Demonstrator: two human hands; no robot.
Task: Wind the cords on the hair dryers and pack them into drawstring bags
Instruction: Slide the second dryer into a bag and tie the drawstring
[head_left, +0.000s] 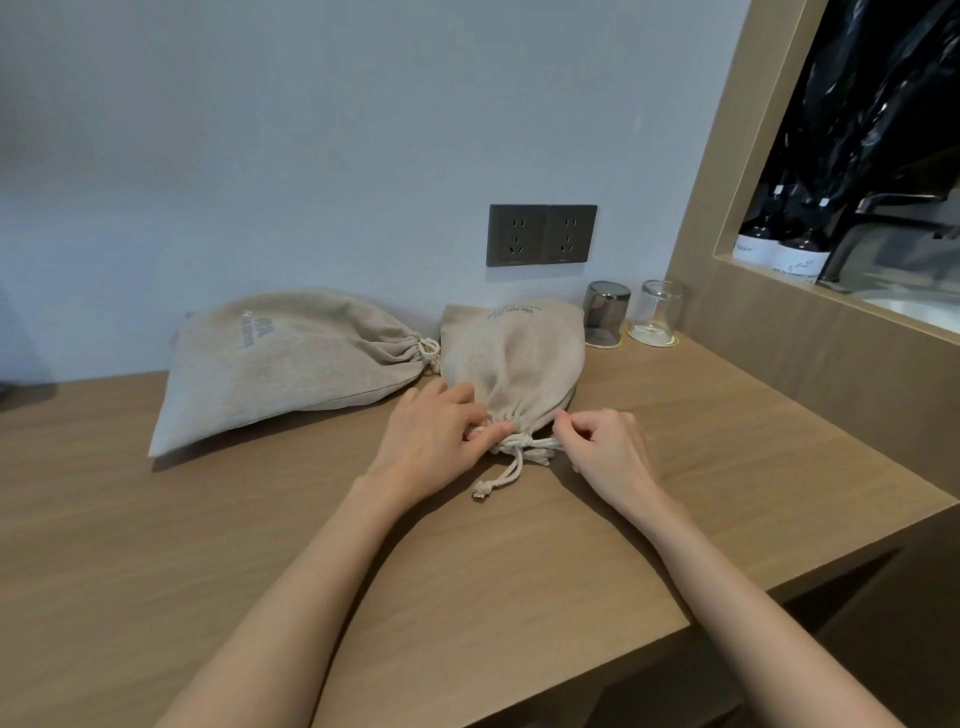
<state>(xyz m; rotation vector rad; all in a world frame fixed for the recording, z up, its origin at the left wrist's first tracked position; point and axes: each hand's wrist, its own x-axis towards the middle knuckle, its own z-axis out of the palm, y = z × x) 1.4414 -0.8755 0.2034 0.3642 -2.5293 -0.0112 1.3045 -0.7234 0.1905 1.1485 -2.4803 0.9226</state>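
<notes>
Two beige drawstring bags lie on the wooden counter (260, 519), both cinched and bulging; no hair dryer shows. The left bag (291, 364) lies with its gathered neck pointing right. The right bag (511, 358) has its neck toward me, with a white drawstring (511, 462) knotted there and one end trailing on the wood. My left hand (434, 441) rests against the bag's left side, thumb and fingers pinching the cord at the neck. My right hand (602, 447) sits just right of the knot, fingers curled, pinching the cord's frayed end.
A dark double wall socket (541, 235) is above the bags. A smoky glass (605, 312) and a clear glass (657, 312) stand upside down on coasters at the back right. A wooden-framed opening (737, 270) on the right shows dark bottles. The counter's front edge runs diagonally at lower right.
</notes>
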